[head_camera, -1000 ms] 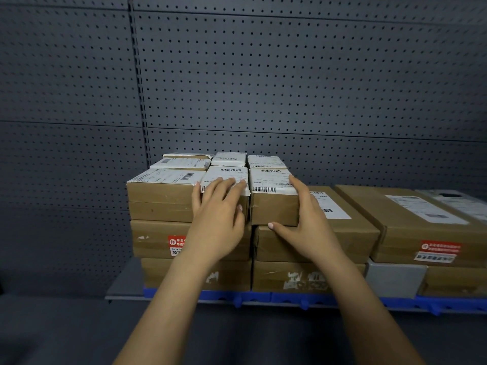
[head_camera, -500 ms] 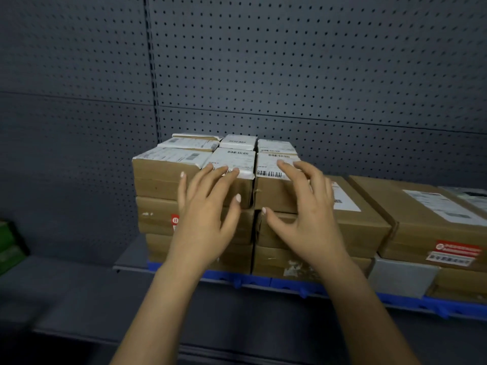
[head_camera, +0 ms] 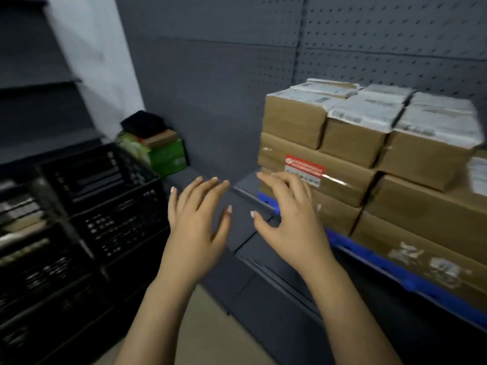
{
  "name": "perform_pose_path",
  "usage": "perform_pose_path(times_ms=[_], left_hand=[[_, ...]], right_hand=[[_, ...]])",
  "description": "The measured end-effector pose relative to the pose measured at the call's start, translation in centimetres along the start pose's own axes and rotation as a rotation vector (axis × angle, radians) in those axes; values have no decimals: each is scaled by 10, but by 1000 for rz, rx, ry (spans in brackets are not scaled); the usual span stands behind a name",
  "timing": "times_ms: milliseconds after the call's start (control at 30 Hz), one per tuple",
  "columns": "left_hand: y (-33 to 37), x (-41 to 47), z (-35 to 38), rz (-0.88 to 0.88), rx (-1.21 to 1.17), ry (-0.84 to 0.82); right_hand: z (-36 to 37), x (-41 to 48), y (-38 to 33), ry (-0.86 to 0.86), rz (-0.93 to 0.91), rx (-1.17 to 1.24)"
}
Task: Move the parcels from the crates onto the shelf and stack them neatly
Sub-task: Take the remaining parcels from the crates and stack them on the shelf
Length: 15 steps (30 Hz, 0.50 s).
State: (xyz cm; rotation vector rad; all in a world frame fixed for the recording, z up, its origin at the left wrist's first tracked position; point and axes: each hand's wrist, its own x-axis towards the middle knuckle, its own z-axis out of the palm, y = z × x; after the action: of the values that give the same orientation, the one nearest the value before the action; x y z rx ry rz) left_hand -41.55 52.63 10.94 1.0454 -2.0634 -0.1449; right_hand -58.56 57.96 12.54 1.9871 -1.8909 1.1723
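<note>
Left hand (head_camera: 196, 216), centre of frame: fingers straight and fanned wide, palm down, nothing in it, in the air above the dark lower ledge (head_camera: 263, 262). Right hand (head_camera: 288, 222), just to its right: also spread wide, fingers lightly bent, nothing gripped. Its fingertips overlap the front of the red-stickered carton (head_camera: 342, 181) in the picture; whether they touch it cannot be told through the motion blur.

The parcels (head_camera: 353, 139) stand stacked on the shelf (head_camera: 246, 183), centre right to the right edge, against the pegboard wall (head_camera: 395, 48). Top tier: three small ones in the front row, white labels up, short brown ends toward the camera, long axis running back toward the wall. At least two more sit behind; the exact count is blurred. Below them larger cartons lie flat, long side along the shelf front, in two visible tiers.

Black crates (head_camera: 118, 214), lower left: at least two, contents blurred. One green box (head_camera: 168, 156) sits behind them, centre left.
</note>
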Motion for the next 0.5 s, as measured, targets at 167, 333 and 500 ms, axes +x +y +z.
perform_pose_path(times_ms=[167,333,500], left_hand=[[-59,-42,-49,-170,131,46],[-128,-68,-96,-302,224,90],[-210,-83,-154,-386,305,147]], right_hand=[[66,4,-55,-154,-82,112],[130,24,-116,-245,-184,188],[208,56,-195,-299,-296,238]])
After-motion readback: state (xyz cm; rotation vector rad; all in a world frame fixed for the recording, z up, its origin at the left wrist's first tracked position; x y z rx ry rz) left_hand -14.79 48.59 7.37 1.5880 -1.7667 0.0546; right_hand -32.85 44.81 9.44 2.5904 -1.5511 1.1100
